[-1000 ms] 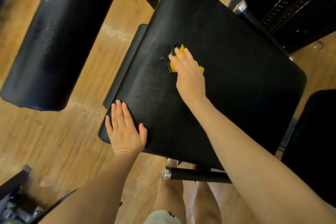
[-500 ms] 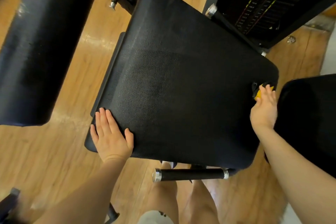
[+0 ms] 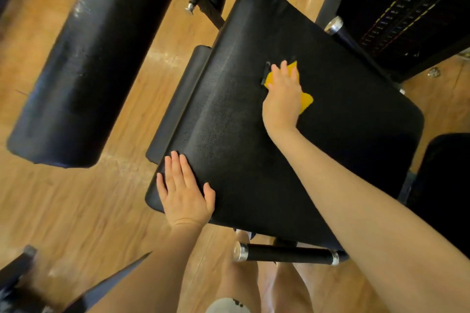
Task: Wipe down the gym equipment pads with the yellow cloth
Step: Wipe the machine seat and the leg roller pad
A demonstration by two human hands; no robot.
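Observation:
A large black seat pad (image 3: 254,160) fills the middle of the head view. My right hand (image 3: 283,95) presses the yellow cloth (image 3: 305,103) flat against the pad's upper middle; yellow shows beyond my fingertips and beside my palm, the rest is hidden under the hand. My left hand (image 3: 184,193) lies flat with fingers spread on the pad's near left corner and holds nothing.
A black roller pad (image 3: 94,58) lies at the left over the wooden floor (image 3: 63,211). The weight stack (image 3: 407,7) stands at the top right, another black pad (image 3: 445,198) at the right edge, and a chrome-capped bar (image 3: 284,254) below the seat.
My right hand has swept the cloth from the pad's right edge back toward its upper middle. My left hand has stayed on the near left corner.

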